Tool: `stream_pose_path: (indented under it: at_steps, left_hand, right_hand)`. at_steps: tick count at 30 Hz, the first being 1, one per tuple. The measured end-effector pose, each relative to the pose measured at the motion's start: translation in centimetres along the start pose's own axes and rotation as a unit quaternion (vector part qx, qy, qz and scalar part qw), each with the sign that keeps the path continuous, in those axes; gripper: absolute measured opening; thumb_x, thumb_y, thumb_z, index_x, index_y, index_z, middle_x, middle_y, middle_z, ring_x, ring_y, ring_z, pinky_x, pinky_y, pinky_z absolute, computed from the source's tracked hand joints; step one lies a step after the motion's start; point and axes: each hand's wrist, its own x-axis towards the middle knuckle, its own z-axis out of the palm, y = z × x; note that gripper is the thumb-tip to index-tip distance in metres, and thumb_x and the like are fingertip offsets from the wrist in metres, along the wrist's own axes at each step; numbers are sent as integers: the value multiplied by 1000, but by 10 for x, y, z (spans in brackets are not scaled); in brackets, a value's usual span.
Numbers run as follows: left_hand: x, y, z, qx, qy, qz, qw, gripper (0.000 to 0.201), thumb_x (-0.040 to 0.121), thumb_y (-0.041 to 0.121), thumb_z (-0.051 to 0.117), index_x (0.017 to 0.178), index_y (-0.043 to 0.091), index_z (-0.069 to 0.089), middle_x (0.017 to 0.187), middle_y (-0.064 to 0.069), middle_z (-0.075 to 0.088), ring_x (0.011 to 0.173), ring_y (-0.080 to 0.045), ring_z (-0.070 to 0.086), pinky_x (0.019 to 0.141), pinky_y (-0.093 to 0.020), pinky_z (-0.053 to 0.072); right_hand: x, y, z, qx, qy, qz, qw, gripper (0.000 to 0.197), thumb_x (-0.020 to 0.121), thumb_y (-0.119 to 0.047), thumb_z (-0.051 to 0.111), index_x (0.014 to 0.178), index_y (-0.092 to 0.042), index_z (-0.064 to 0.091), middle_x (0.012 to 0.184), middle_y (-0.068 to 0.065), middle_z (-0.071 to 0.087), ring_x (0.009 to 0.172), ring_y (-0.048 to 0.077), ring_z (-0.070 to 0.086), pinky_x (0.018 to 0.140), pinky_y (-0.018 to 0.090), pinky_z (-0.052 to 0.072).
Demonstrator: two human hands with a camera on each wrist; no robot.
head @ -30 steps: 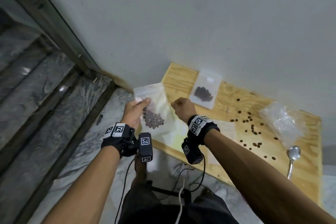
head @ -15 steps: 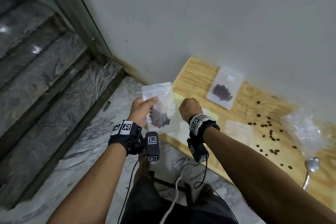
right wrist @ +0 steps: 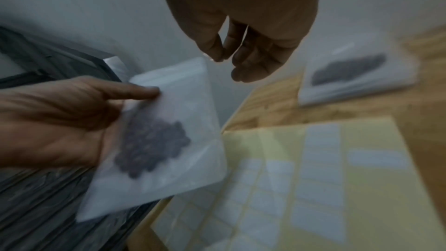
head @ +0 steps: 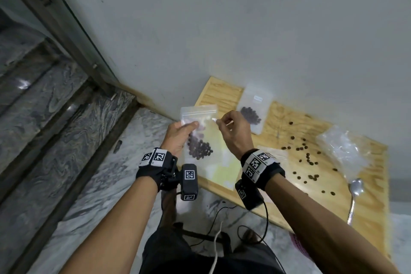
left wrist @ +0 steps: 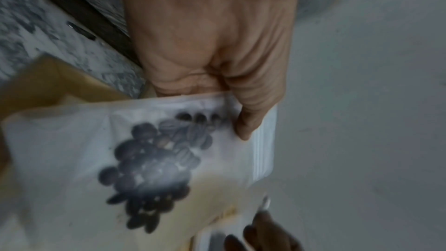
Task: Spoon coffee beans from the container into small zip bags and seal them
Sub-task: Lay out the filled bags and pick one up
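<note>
Head view: right hand (head: 233,131) has lifted off the table, fingertips pinching something small and white, maybe a label, at the bag (head: 199,133) top. Left hand (head: 178,138) still grips the bag, beans (head: 200,150) inside, at the board's (head: 289,118) 9 o'clock. Labelling looks next.

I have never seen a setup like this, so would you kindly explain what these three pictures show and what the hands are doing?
No machine here: a person works bare-handed, wearing a camera on the head and one on each wrist. The wide picture is from the head, looking down; the other two look along each hand. The left hand holds a small zip bag of coffee beans near its top. The right hand pinches a small white piece, perhaps a label, beside the bag's top. On the plywood board lie a second filled bag, loose beans, a spoon, crumpled clear plastic and a yellow label sheet.
</note>
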Motion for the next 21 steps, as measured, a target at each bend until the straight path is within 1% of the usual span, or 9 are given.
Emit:
stream_pose_path:
  at_steps: [2,4,7,10,13,15,16,19,21]
  left_hand:
    - [-4,8,24,33,-52,10,998,27,89,21,70,108,3,69,99,-11,76,89,-30,73,76,-33,56]
    - [-8,13,45,64,-95,21,993,26,90,25,68,107,5,70,98,-7,76,85,-26,73,69,-29,52]
    - [-11,18,71,97,-129,27,987,19,91,27,67,99,10,72,96,-6,77,87,-28,73,69,-29,49]
    - [-15,22,95,114,-158,30,980,20,91,27,66,99,10,72,97,-7,76,90,-30,72,70,-31,48]
    - [-23,25,114,128,-175,36,976,16,94,24,63,93,10,72,96,-7,76,88,-28,72,66,-31,50]
    - [-27,26,124,137,-185,45,972,15,95,18,61,90,10,73,93,-8,76,85,-28,72,63,-30,49]
    - [-28,26,129,140,-188,47,971,14,95,15,60,89,10,73,91,-8,76,83,-28,72,62,-30,49]
    - [-29,26,135,150,-201,49,967,14,95,12,59,91,11,71,91,-9,76,82,-28,71,58,-29,53]
    - [-29,27,135,154,-210,49,964,15,97,13,57,92,11,71,95,-9,75,82,-27,71,61,-29,54]
  right_hand:
    - [-1,-3,-17,-29,1,-31,999,18,90,-28,65,82,-16,55,87,-1,58,69,19,57,63,35,50]
    - [-2,-3,-33,-48,16,-44,998,16,90,-28,65,84,-16,56,88,-1,57,68,18,56,65,39,51]
    - [-4,2,-54,-67,42,-42,996,16,91,-29,63,86,-16,57,90,-2,56,68,17,56,65,40,51]
    - [-7,8,-76,-95,67,-41,992,17,91,-31,62,87,-16,57,91,-1,56,66,16,56,62,39,51]
    - [-10,13,-91,-135,83,-31,987,18,92,-33,61,87,-17,57,90,-4,54,66,15,54,56,31,46]
    - [-12,16,-98,-158,93,-16,983,18,92,-34,61,86,-18,56,89,-5,51,66,14,51,52,24,38]
    - [-13,18,-100,-164,99,-7,982,19,92,-35,61,85,-19,55,89,-6,51,67,14,51,52,24,37]
    - [-17,23,-106,-167,134,22,976,24,87,-40,66,91,-19,55,98,-4,50,79,15,53,59,27,42]
    - [-18,27,-109,-158,168,51,972,44,79,-43,73,106,-15,52,109,0,49,92,15,50,70,26,45]
